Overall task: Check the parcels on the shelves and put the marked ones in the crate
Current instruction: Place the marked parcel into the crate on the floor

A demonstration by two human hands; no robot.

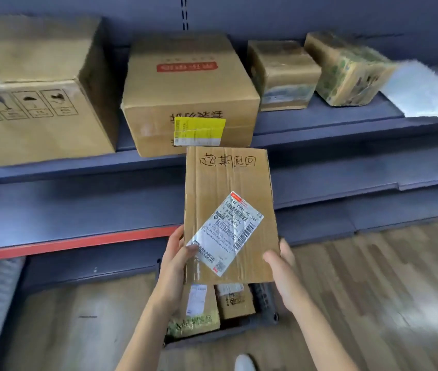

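I hold a flat brown cardboard parcel [228, 183] upright in front of the shelves, above the crate. Black handwritten characters run across its top and a white shipping label sits slanted on its lower half. My left hand [176, 259] grips its lower left edge, thumb on the label's corner. My right hand [282, 266] grips the lower right edge. Below, on the floor, a dark crate [266, 298] holds two parcels: one with a green printed band [193, 314] and a small brown one [235, 301].
The blue-grey shelf [319, 124] carries a large carton [33, 95] at left, a carton with a yellow label [188, 97], two small taped boxes [283, 73] [346, 70] and a white bag [424, 89] at right. Lower shelves and a wooden floor [373, 290] lie below.
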